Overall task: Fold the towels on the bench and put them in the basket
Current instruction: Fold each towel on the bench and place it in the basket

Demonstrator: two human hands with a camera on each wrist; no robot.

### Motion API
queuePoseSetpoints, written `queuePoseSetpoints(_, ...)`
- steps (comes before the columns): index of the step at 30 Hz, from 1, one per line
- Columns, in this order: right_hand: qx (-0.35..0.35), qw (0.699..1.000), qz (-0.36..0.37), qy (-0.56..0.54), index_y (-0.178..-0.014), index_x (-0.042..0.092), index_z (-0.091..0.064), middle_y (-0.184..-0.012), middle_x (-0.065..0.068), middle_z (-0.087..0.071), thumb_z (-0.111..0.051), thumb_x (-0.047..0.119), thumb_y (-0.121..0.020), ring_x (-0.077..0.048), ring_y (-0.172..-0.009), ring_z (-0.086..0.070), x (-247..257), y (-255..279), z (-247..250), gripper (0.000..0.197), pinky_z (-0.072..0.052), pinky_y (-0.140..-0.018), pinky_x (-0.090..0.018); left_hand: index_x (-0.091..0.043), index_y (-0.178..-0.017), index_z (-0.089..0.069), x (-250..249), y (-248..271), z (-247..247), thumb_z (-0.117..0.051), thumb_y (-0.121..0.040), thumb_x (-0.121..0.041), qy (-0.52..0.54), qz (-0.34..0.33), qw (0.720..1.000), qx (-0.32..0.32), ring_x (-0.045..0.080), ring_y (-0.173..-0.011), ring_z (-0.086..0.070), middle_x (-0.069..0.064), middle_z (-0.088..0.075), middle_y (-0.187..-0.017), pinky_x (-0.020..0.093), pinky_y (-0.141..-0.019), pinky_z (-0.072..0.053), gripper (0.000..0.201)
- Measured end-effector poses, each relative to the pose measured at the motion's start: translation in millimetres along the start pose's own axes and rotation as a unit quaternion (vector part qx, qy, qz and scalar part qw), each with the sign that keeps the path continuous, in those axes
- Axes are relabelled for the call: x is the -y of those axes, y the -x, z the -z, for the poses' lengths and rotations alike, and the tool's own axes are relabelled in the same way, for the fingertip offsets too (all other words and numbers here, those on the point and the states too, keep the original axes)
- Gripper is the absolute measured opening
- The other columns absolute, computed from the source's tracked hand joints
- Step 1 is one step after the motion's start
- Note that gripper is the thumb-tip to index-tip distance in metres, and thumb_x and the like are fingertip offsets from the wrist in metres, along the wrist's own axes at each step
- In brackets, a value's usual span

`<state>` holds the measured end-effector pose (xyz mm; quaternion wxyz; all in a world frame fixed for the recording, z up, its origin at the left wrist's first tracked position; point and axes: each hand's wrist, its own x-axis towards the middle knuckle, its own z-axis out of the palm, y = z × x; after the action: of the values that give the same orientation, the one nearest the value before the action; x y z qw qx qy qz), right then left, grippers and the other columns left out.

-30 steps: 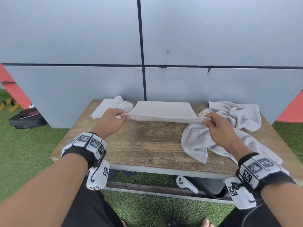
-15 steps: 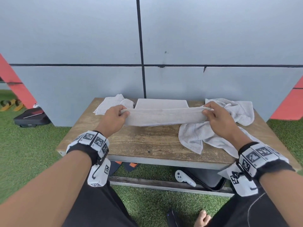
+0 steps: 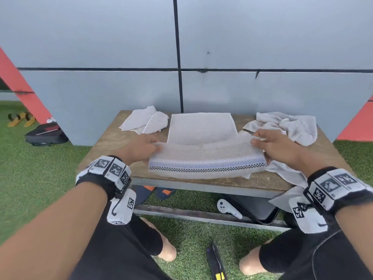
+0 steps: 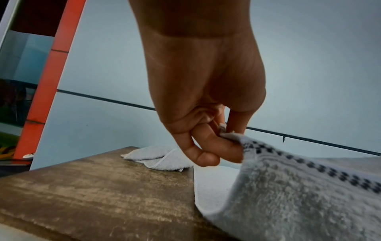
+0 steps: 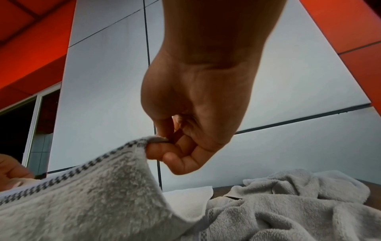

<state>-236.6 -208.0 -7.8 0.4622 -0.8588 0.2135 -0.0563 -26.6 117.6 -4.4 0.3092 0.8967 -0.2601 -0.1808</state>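
Note:
A pale grey towel (image 3: pixel 203 136) with a blue and black checked band lies across the middle of the wooden bench (image 3: pixel 113 142). Its near part is lifted off the bench and held up between my hands. My left hand (image 3: pixel 155 147) pinches the towel's left corner (image 4: pixel 233 138) between thumb and fingers. My right hand (image 3: pixel 257 142) pinches the right corner (image 5: pixel 152 141) the same way. A small folded towel (image 3: pixel 145 122) lies at the back left, and a crumpled towel (image 3: pixel 286 128) is heaped at the right. No basket is in view.
A grey panelled wall (image 3: pixel 242 87) stands right behind the bench. Under the bench lie a white controller (image 3: pixel 228 208), a black case (image 3: pixel 256 209) and orange-and-blue slippers (image 3: pixel 155 194). A black bag (image 3: pixel 45 134) sits on the artificial grass at the left.
Both hands have drawn the pinched towel edge from the back of the bench toward me, so the checked band now faces up over the front half.

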Motion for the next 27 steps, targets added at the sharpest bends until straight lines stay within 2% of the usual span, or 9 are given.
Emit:
queuePoseSetpoints(3,-0.020,1.000,-0.005,0.015,-0.099,0.009,-0.062,-0.088,-0.033,-0.066,-0.052,0.019,-0.104,-0.031,-0.063,-0.060,-5.5,-18.8,-9.2,0.014,-0.052,-0.054,-0.036,-0.021,-0.070,-0.055,9.0,-12.3,-7.6,-0.061,-0.096,-0.016,0.024,0.006,0.999,-0.025,0.025,-0.082,-0.059,0.000,-0.057,-0.075,0.038,-0.075,-0.053,0.028)
queuePoseSetpoints(6,-0.035,0.999,-0.012,0.034,-0.101,0.012,-0.060,-0.079,-0.029,-0.064,-0.052,0.021,-0.104,-0.033,-0.060,-0.060,-12.2,-44.7,-16.2,0.013,-0.056,-0.058,-0.048,-0.017,-0.085,-0.063,12.6,-34.4,-12.5,-0.059,-0.097,-0.022,0.035,0.012,0.998,-0.044,0.025,-0.085,-0.067,0.004,-0.070,-0.090,0.038,-0.079,-0.055,0.014)
queuePoseSetpoints(7,-0.043,0.998,-0.012,0.043,-0.103,0.011,-0.060,-0.077,-0.027,-0.063,-0.051,0.020,-0.104,-0.033,-0.059,-0.060,-13.7,-54.7,-16.7,0.013,-0.056,-0.058,-0.048,-0.017,-0.084,-0.063,12.9,-43.5,-13.7,-0.058,-0.098,-0.023,0.034,0.009,0.998,-0.054,0.023,-0.080,-0.065,0.002,-0.069,-0.086,0.036,-0.075,-0.054,0.016)
queuePoseSetpoints(11,-0.104,0.993,-0.007,0.055,-0.101,0.006,-0.059,-0.074,-0.016,-0.060,-0.051,0.016,-0.103,-0.026,-0.052,-0.056,-13.9,-101.0,-12.2,0.013,-0.053,-0.050,-0.035,-0.009,-0.075,-0.058,4.6,-89.2,-15.2,-0.057,-0.095,-0.020,0.018,-0.015,0.994,-0.111,0.019,-0.065,-0.049,0.000,-0.054,-0.067,0.029,-0.058,-0.037,0.023)
queuePoseSetpoints(14,-0.119,0.991,-0.020,0.056,-0.092,0.012,-0.060,-0.075,-0.011,-0.063,-0.050,0.019,-0.102,-0.028,-0.056,-0.061,-12.5,-146.4,-3.8,0.016,-0.055,-0.050,-0.033,-0.012,-0.086,-0.065,-7.6,-136.1,-12.5,-0.057,-0.096,-0.017,0.010,-0.017,0.987,-0.158,0.020,-0.072,-0.054,0.000,-0.060,-0.073,0.029,-0.064,-0.041,0.014)
queuePoseSetpoints(17,-0.121,0.989,-0.024,0.079,-0.084,0.014,-0.060,-0.079,-0.010,-0.068,-0.051,0.025,-0.098,-0.034,-0.071,-0.068,-13.5,-197.4,4.2,0.020,-0.058,-0.068,-0.043,-0.009,-0.093,-0.067,-13.7,-187.2,-9.8,-0.056,-0.097,-0.017,0.018,-0.010,0.982,-0.190,0.024,-0.076,-0.058,-0.002,-0.058,-0.072,0.032,-0.071,-0.048,0.014)
queuePoseSetpoints(20,-0.130,0.978,-0.042,0.159,-0.086,0.015,-0.063,-0.079,-0.006,-0.069,-0.052,0.027,-0.097,-0.033,-0.084,-0.065,-10.9,-249.4,11.3,0.020,-0.054,-0.085,-0.042,-0.003,-0.088,-0.066,-11.0,-239.5,-10.8,-0.056,-0.094,-0.015,-0.010,0.006,0.980,-0.198,0.029,-0.075,-0.058,0.005,-0.059,-0.071,0.030,-0.068,-0.041,0.017)
queuePoseSetpoints(24,-0.126,0.968,-0.067,0.208,-0.084,0.024,-0.065,-0.089,-0.006,-0.068,-0.053,0.029,-0.090,-0.033,-0.089,-0.063,-20.3,-307.9,7.5,0.014,-0.055,-0.086,-0.041,-0.003,-0.068,-0.055,-2.2,-294.5,-23.7,-0.053,-0.089,-0.009,-0.056,0.020,0.979,-0.192,0.030,-0.066,-0.052,0.011,-0.057,-0.065,0.031,-0.061,-0.039,0.022)
queuePoseSetpoints(27,-0.094,0.964,-0.080,0.235,-0.090,0.025,-0.069,-0.099,-0.006,-0.070,-0.055,0.027,-0.091,-0.031,-0.094,-0.062,-35.6,-333.6,-4.8,0.014,-0.050,-0.084,-0.033,0.005,-0.079,-0.065,7.8,-319.9,-37.6,-0.053,-0.089,-0.007,-0.090,0.016,0.981,-0.169,0.031,-0.070,-0.059,0.018,-0.068,-0.078,0.034,-0.063,-0.047,0.020)
